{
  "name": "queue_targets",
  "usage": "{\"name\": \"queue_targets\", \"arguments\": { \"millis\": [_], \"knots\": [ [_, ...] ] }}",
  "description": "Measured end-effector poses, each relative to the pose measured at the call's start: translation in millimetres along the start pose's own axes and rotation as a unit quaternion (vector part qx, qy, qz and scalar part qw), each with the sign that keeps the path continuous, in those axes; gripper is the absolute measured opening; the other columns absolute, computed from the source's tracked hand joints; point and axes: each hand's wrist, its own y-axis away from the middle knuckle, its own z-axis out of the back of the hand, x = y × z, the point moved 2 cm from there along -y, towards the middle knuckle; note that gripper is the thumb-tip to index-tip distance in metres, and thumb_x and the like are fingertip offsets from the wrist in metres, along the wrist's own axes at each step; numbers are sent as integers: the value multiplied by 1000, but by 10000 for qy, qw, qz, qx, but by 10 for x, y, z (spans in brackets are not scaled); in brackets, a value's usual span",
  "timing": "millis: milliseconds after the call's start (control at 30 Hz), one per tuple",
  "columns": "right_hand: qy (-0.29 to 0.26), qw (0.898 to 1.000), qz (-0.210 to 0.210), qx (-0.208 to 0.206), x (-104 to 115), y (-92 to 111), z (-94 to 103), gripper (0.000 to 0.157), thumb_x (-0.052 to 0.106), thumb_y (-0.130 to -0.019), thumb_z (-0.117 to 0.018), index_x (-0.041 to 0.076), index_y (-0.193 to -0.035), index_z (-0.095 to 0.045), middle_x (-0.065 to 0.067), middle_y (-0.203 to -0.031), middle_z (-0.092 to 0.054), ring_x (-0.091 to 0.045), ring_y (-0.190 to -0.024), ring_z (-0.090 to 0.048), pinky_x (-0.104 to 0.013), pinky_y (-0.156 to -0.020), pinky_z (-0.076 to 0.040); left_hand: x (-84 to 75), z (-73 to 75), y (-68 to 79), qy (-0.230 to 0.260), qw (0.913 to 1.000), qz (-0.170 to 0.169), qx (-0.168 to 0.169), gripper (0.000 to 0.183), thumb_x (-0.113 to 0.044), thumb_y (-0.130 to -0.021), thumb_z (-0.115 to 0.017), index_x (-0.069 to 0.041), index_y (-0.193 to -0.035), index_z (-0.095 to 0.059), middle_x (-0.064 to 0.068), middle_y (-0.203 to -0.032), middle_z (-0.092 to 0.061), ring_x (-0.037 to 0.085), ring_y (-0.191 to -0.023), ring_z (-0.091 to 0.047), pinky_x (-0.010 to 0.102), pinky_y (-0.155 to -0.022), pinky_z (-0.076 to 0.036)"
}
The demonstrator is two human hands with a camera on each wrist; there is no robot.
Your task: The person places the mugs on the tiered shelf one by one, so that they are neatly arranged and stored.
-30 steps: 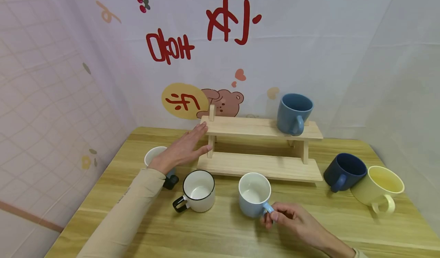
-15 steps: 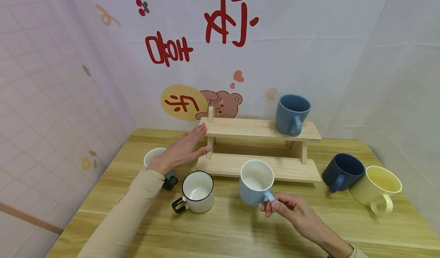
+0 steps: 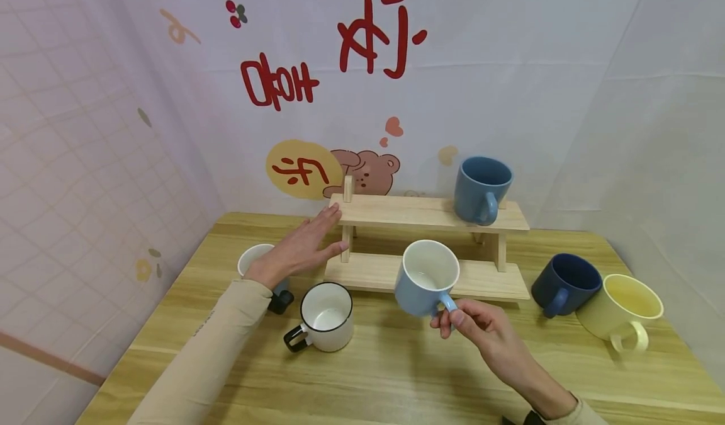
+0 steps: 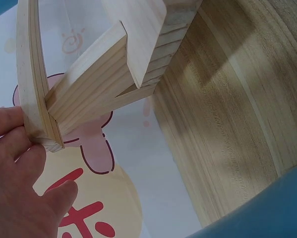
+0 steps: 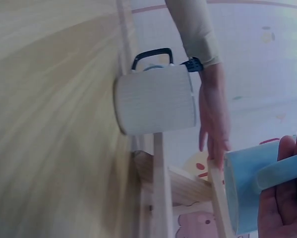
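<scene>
My right hand (image 3: pixel 494 342) pinches the handle of a light blue mug (image 3: pixel 418 294) with a white inside, held up above the table in front of the lower shelf board. In the right wrist view, fingers pass through the handle of the mug (image 5: pixel 245 186). The left hand (image 3: pixel 300 249) rests with extended fingers on the left end of the two-tier wooden shelf (image 3: pixel 396 208). Seen from the left wrist, its fingertips touch the end of the upper board (image 4: pixel 31 79). A darker blue mug (image 3: pixel 481 192) stands at the right of the upper board.
A white mug (image 3: pixel 326 324) with black rim and handle stands in front of the shelf's left end. Another mug (image 3: pixel 253 255) is partly hidden behind the left forearm. A navy mug (image 3: pixel 566 284) and a pale yellow mug (image 3: pixel 617 308) stand together at the right.
The right hand has lifted the light blue mug off the table and moved it toward the shelf, slightly rightward. The left hand has stayed on the shelf's end.
</scene>
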Motion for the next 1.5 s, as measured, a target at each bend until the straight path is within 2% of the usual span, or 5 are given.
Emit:
{"name": "queue_targets", "arguments": {
  "millis": [400, 900, 1100, 1333, 1500],
  "knots": [
    [278, 9974, -78, -660, 142, -196, 8, 25, -2, -109, -44, -3, -102, -68, -13, -89, -68, -23, -102, -71, -27, -94, -55, -6, 20, -36, -14, 10000, 41, 2, 82, -55, -106, -48, -9, -167, -18, 2, -174, -6, 22, -159, -6, 55, -127, -12],
    [719, 9879, -284, -1341, 250, -466, 73, 26, 10, -111, -48, -3, -101, -68, -9, -93, -71, -25, -100, -70, -26, -96, -53, 7, 14, -46, 35, 10000, 61, 14, 82, -56, -106, -48, -10, -167, -17, 0, -174, -5, 22, -160, -5, 53, -127, -10],
    [616, 9844, -455, -1585, 246, -576, 114, 28, 17, -111, -51, -4, -103, -68, -10, -93, -70, -28, -101, -67, -29, -99, -49, 1, 17, -46, 14, 10000, 43, 11, 82, -57, -106, -47, -10, -167, -17, 1, -174, -5, 22, -160, -5, 54, -127, -11],
    [341, 9831, -332, -1770, 227, -706, 140, 32, 17, -111, -52, -8, -95, -65, -14, -94, -70, -28, -103, -66, -32, -99, -48, -14, 5, -10, 57, 10000, 46, -34, 82, -56, -106, -50, -9, -166, -20, 2, -174, -7, 22, -160, -6, 54, -127, -12],
    [392, 9808, -328, -1884, 203, -818, 179, 34, 23, -110, -54, -7, -100, -67, -12, -93, -68, -29, -103, -67, -32, -98, -50, -7, -13, -2, 28, 10000, 49, -45, 83, -58, -106, -48, -9, -166, -20, 2, -174, -8, 23, -159, -7, 54, -127, -12]
  ]
}}
